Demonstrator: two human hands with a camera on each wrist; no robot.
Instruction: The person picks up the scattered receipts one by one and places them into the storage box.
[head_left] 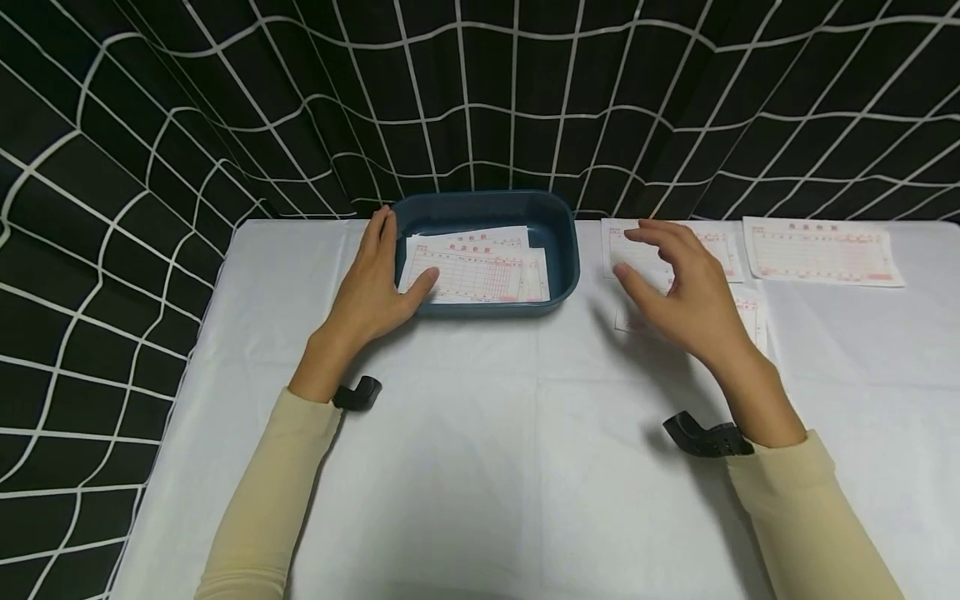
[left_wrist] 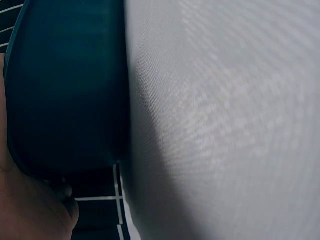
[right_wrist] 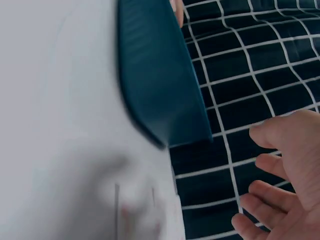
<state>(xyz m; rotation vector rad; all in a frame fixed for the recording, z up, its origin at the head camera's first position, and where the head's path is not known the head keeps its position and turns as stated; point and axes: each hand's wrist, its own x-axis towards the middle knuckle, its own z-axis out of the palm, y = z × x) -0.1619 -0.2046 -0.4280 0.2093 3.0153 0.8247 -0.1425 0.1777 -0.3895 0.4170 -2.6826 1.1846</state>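
Resting your left hand (head_left: 367,287) against the left end of the blue tray (head_left: 491,310), you have its fingers laid fairly straight along the outside and the thumb over the rim; looks like steadying, not a tight grip. Your right hand (head_left: 693,296) is off to the right of the tray, raised over loose paper, fingers loosely bent and apart, nothing held; the right wrist view shows only air between thumb and fingers. Slips (head_left: 476,279) with red print lie in the tray, overlapping, not squared up; exact count can't be told. Outside it, right of the tray on the white cloth (head_left: 465,467), you have at least three more spots of paper: an upper slip (head_left: 722,244) and a lower slip (head_left: 750,308), both partly covered by your right hand, plus a far-right slip (head_left: 822,252) lying beside the upper one. Whether any of these is a stack, can't tell. Judging by the layout, you're partway: several slips look collected in the tray, and those on the cloth look left to do. Neatening the pile also appears not yet done, if that's wanted.
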